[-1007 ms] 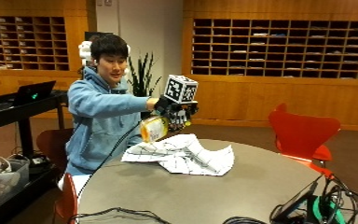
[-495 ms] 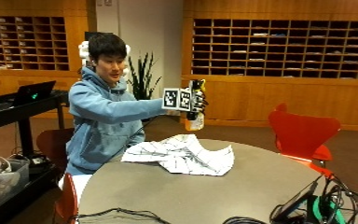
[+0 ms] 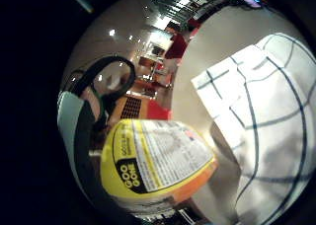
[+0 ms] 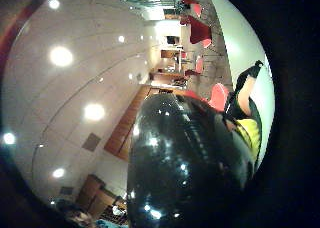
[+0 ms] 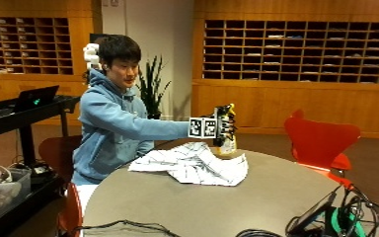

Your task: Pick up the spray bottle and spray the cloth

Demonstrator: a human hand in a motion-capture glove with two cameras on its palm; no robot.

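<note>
Yellow and orange mark the label of the spray bottle (image 5: 229, 143), which a seated person holds upright in the air at the end of an outstretched arm. Of the two hands, only the gloved right hand (image 5: 223, 129) shows at work; its fingers curl around the bottle's upper part, near the dark sprayer head. The bottle hangs above the far edge of the round grey bench (image 5: 268, 202), clear of its surface, just beyond the cloth (image 5: 193, 165).

The cloth is white with thin dark check lines and lies crumpled on the bench, in front of the person. From the palm, the bottle's label (image 3: 155, 161) fills the near view, with the cloth (image 3: 266, 121) spread below and beside it.

Judging by this, the pick-up is done: the bottle is lifted and in hand. The spraying looks not yet done; no mist or wet patch can be seen. The nozzle probably needs aiming down at the cloth before squeezing the trigger.
</note>
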